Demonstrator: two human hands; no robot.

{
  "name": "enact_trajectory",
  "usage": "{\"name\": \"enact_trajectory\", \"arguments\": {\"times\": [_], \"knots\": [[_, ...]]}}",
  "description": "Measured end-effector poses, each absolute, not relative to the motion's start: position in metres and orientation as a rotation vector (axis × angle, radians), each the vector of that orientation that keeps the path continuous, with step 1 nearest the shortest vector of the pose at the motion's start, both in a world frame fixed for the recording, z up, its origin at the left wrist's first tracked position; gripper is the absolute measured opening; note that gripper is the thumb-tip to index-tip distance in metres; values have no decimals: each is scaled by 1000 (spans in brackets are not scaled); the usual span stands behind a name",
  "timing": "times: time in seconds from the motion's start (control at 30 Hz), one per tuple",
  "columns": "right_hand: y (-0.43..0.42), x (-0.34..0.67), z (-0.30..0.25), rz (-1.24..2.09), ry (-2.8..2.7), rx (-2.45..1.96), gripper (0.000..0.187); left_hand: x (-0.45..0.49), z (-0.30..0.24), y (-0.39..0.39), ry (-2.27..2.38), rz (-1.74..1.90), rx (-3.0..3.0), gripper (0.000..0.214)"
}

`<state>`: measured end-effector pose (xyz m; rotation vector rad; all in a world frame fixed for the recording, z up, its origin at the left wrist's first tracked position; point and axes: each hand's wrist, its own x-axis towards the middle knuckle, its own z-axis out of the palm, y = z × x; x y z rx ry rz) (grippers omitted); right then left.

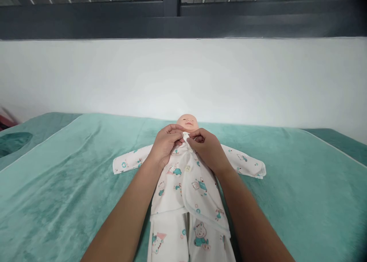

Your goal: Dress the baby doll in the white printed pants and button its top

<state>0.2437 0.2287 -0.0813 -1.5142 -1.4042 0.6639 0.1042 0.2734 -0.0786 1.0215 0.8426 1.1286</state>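
A baby doll [187,121] lies on its back, its head toward the wall. It wears a white printed baby shirt [174,185] with long sleeves spread to both sides, and matching trousers [169,239]. At the shirt's neckline, just below the doll's chin, my left hand [169,141] pinches one side of the collar. Close beside it, my right hand [205,145] pinches the other side of the collar. A pale button [187,168] shows on the shirt front lower down. What exactly lies between the fingertips is partly hidden.
A green plush blanket [286,201] covers the surface under the doll, with wrinkles on the left. Behind it rises a white wall [183,75], topped by a dark window frame [114,21] with metal bars. Something red [5,121] sits at the far left edge.
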Motion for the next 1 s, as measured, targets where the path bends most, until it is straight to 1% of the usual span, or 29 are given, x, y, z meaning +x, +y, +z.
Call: {"name": "enact_trajectory", "arguments": {"times": [0.27, 0.47, 0.6, 0.77, 0.9, 1.0], "knots": [[229, 251, -79, 741, -1377, -1512, 15, 100, -75, 272, 834, 1030, 1022, 24], [231, 252, -85, 699, -1396, -1453, 14, 102, -75, 271, 868, 1049, 1047, 22], [232, 250, -88, 704, -1368, -1394, 20, 105, -72, 268, 908, 1077, 1095, 20], [231, 250, -89, 756, -1345, -1368, 20, 104, -70, 266, 918, 1040, 1168, 24], [231, 250, -88, 748, -1333, -1374, 19, 104, -72, 267, 939, 1050, 1247, 22], [231, 249, -88, 732, -1324, -1391, 21, 104, -73, 268, 912, 1044, 1309, 25]]}}
